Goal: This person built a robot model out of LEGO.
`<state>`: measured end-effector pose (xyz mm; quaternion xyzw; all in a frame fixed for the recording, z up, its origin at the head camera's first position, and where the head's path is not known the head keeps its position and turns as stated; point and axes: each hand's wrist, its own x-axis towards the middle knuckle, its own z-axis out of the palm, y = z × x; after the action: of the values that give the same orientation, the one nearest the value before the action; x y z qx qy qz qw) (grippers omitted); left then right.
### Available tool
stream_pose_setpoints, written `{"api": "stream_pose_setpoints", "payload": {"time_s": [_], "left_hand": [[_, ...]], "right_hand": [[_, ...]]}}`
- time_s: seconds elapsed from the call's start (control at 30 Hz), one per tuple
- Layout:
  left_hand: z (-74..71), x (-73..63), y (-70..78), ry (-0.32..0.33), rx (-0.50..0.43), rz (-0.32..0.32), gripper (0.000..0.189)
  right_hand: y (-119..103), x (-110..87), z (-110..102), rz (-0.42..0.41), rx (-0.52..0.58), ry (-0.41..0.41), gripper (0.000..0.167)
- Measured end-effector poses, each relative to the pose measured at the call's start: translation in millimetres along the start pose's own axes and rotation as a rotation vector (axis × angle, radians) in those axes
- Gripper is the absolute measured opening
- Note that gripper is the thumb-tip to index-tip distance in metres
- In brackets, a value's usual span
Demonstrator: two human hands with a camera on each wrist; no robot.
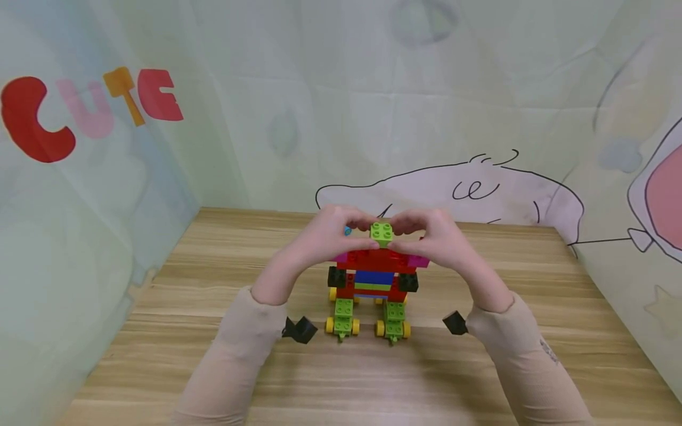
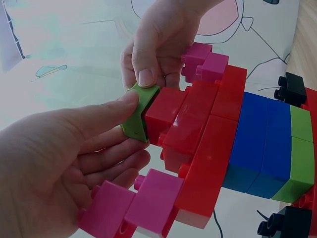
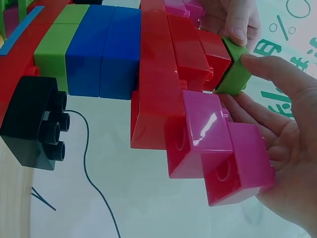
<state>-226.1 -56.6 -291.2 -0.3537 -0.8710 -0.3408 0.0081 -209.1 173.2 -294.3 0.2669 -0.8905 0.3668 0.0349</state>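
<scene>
A light green toy building brick (image 1: 381,235) sits at the top of an upright figure built of toy bricks. My left hand (image 1: 331,238) pinches this brick from the left, thumb on its near side, while my right hand (image 1: 434,239) pinches it from the right. In the left wrist view the green brick (image 2: 140,113) is at the end of a red brick (image 2: 166,106), slightly tilted against it. Pink bricks (image 3: 205,134) stick out beside the red rows, close to my right palm. Blue bricks (image 3: 104,52) form the middle of the figure.
Black bricks (image 1: 408,282) jut from both sides of the figure. It stands on green wheeled bases (image 1: 343,325) with yellow wheels, on a wood-grain table (image 1: 213,284). A printed cloth backdrop (image 1: 256,118) encloses the back and sides.
</scene>
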Motion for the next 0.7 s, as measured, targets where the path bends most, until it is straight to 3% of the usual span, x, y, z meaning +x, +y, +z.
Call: {"api": "stream_pose_setpoints", "payload": {"time_s": [0.47, 0.7], "left_hand": [[-1.0, 1.1, 0.1, -0.016, -0.014, -0.002, 0.038], [-1.6, 1.7, 0.9, -0.035, -0.018, -0.030, 0.039]], "right_hand": [[-2.5, 3.4, -1.4, 0.039, 0.005, -0.027, 0.031], [-1.7, 3.3, -1.2, 0.007, -0.014, -0.020, 0.031]]}}
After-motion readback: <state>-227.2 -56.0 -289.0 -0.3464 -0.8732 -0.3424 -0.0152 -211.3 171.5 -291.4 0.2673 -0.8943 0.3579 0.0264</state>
